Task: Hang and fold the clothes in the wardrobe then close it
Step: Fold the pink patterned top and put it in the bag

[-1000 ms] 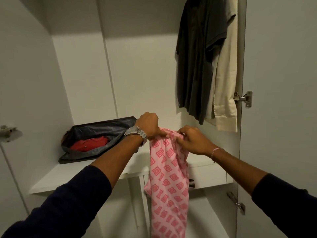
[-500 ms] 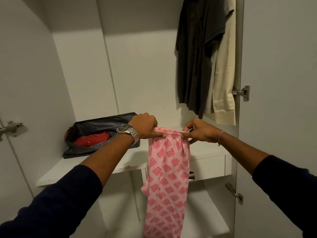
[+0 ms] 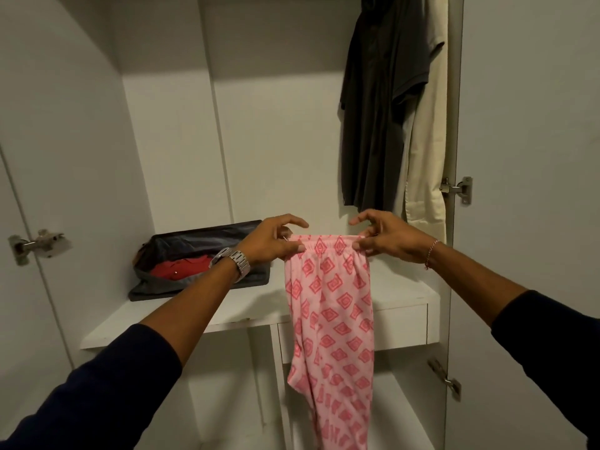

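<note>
Left door hinge [image 3: 35, 245]: sitting on the wardrobe's left side panel.
Bag [image 3: 201, 254]: lying open on the white shelf [image 3: 194, 315], at its left part, showing a red garment [image 3: 181, 267] inside.
Left hand [image 3: 276, 243]: pinching the left end of the waistband between thumb and fingers, index finger stretching out above; wearing a metal watch [image 3: 232, 259] on the wrist.
Pink trousers [image 3: 331, 319]: hanging straight down from the waistband between both hands, in front of the shelf edge and the drawer [image 3: 399, 326], patterned with red diamonds; lower end running out of view.
Right hand [image 3: 386, 238]: pinching the right end of the waistband, remaining fingers curling loosely above; wearing a thin bracelet [image 3: 431, 253].
Dark shirt [image 3: 380, 108]: hanging at the upper right inside the wardrobe.
Cream garment [image 3: 428, 141]: hanging just beside the dark shirt, against the right panel.
Right door hinge [image 3: 457, 190]: sitting on the right door edge.
</note>
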